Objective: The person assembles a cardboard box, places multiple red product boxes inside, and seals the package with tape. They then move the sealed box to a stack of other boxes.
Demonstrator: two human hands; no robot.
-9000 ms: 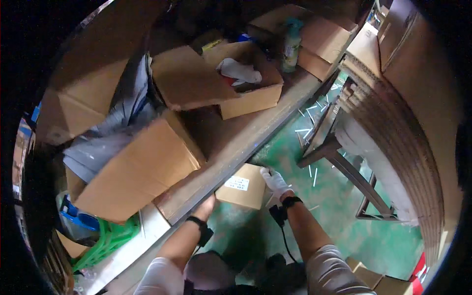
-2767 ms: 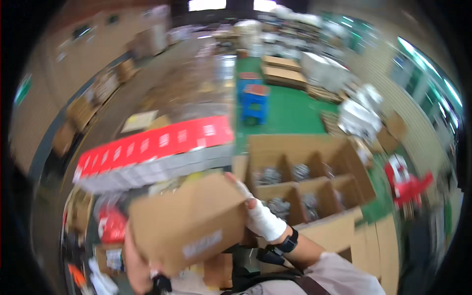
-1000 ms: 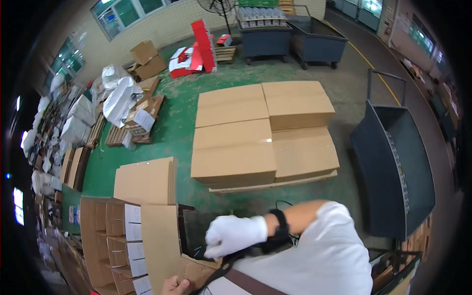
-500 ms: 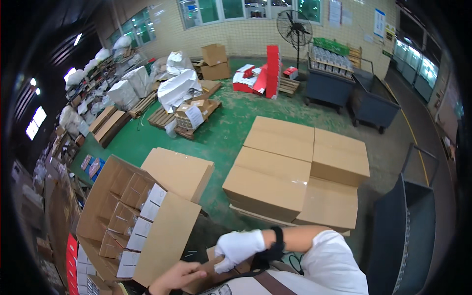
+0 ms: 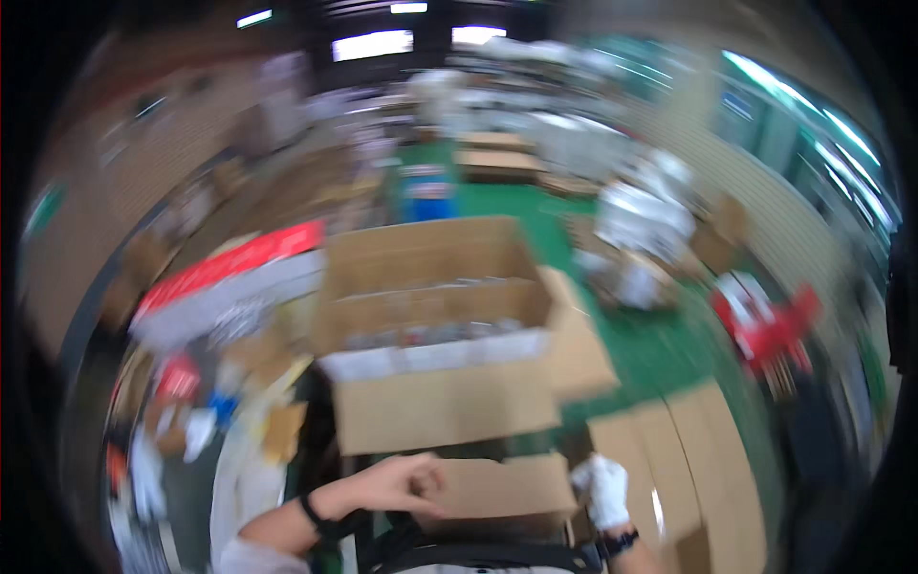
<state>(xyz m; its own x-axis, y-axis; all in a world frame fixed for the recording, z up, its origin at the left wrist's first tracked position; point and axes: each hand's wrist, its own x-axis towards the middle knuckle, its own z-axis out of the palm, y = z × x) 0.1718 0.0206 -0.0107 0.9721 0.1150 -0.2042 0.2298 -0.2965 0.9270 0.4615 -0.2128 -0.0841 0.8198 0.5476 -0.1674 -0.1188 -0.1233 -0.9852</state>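
Note:
A small cardboard box (image 5: 502,486) is right in front of my body, blurred by motion. My left hand (image 5: 404,483), bare with a dark wristband, has its fingers curled at the box's left edge. On the opposite edge my right hand (image 5: 604,490), in a white glove, closes at the corner; its fingers are smeared. Just beyond stands a large open carton (image 5: 440,407), its near flap folded out toward me. Cardboard dividers split its inside, with white panels along the near side and clear items, too blurred to name, in the cells.
Large closed cartons (image 5: 660,459) stand at the near right, and another carton (image 5: 581,354) is behind the open one. A red-and-white box (image 5: 229,277) lies at left above a cluttered bench. Wrapped goods (image 5: 645,220) and red cartons (image 5: 765,325) are on the green floor farther off.
My view has swung left, bringing the large open carton to the middle. My hands have moved apart, to opposite edges of the small box.

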